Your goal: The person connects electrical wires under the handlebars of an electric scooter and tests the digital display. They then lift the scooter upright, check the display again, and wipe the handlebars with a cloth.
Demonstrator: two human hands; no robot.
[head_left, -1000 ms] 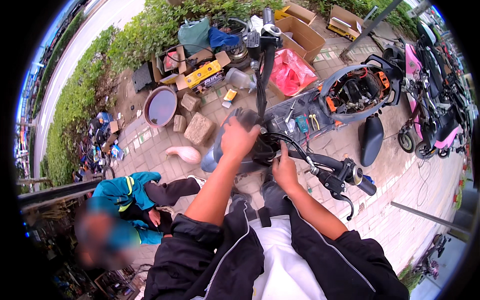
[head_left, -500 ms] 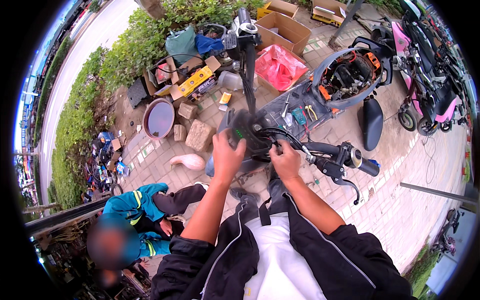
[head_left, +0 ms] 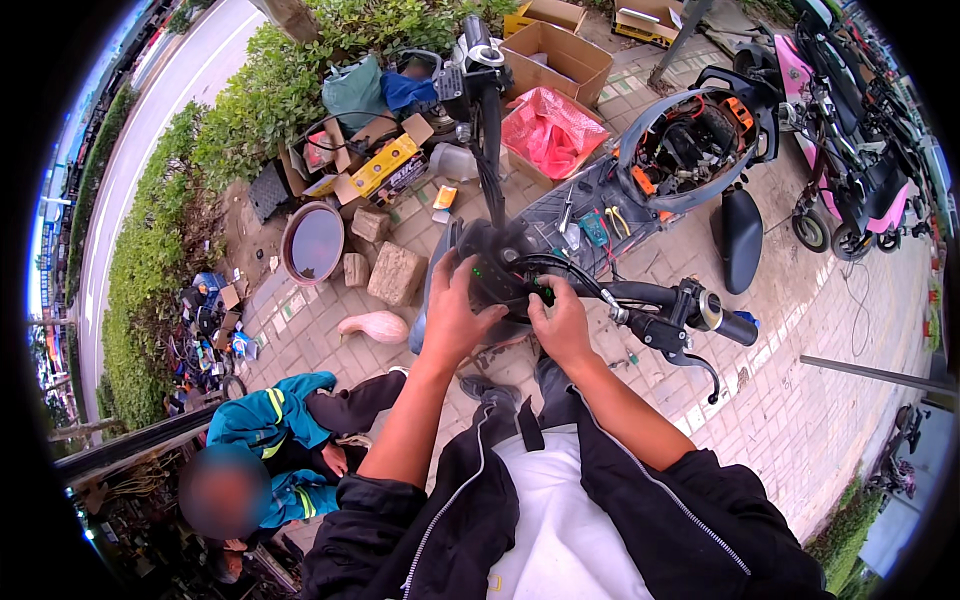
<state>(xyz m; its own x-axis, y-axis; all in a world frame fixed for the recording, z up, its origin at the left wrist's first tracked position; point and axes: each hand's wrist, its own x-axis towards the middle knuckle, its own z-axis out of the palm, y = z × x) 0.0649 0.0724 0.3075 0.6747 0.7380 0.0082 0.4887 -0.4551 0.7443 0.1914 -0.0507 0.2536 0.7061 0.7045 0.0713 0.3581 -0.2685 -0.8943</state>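
An electric scooter's dark dashboard [head_left: 490, 262] with small green lights stands in front of me, between the handlebar's two sides. My left hand [head_left: 457, 318] is at its left edge, open, with the fingers along the casing and the thumb apart. At the right edge, beside black cables [head_left: 560, 264], my right hand [head_left: 562, 325] has its thumb and forefinger curled in. What these fingers hold is too small and dark to make out. The left handlebar grip [head_left: 476, 32] points away from me. The right brake lever [head_left: 700, 368] sits below its grip [head_left: 738, 328].
Pliers [head_left: 622, 220] and a teal tool [head_left: 594, 228] lie on the footboard. Behind is the opened seat compartment [head_left: 690, 145]; the black seat [head_left: 741, 242] rests on the paving. Stone blocks [head_left: 396, 274], a basin [head_left: 291, 245] and a gourd [head_left: 374, 326] stand left. A person [head_left: 270, 420] crouches lower left.
My left hand has spread its fingers wider and its thumb has moved right along the dashboard's near edge. My right hand has shifted slightly left. The view has moved a little.
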